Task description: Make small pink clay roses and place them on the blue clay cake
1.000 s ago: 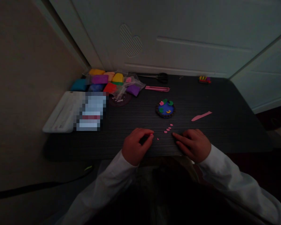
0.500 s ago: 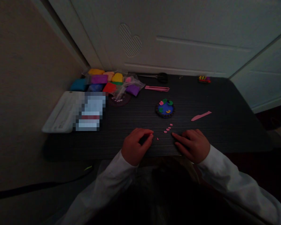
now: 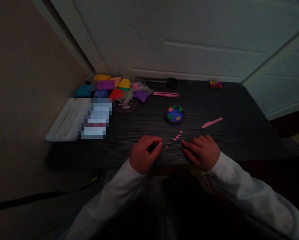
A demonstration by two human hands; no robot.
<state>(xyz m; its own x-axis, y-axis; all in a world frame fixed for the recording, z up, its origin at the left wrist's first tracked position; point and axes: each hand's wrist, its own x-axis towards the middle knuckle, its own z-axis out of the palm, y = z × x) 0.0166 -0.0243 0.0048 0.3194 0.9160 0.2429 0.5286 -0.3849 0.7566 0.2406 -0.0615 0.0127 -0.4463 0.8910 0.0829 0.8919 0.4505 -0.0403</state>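
Right hand (image 3: 201, 152) slightly leftward, oblong pink pieces (image 3: 177, 137) crosswise

A dark, finely lined tabletop (image 3: 246, 136) carries bagged colored packets (image 3: 106, 85) at its far left corner, a white case (image 3: 66, 121) along its left edge and a dark plate (image 3: 134, 106) just beside the packets. Dark-handled scissors (image 3: 171, 82) lie along the far edge, pink slim tools (image 3: 165, 94) just nearer, and a small multicolored piece (image 3: 215, 85) near the far right corner. Around the middle sits a dark-rimmed blue disc (image 3: 174, 115), with a pink knife (image 3: 212, 122) toward the right edge and four pink ovals (image 3: 177, 137) toward the near edge.
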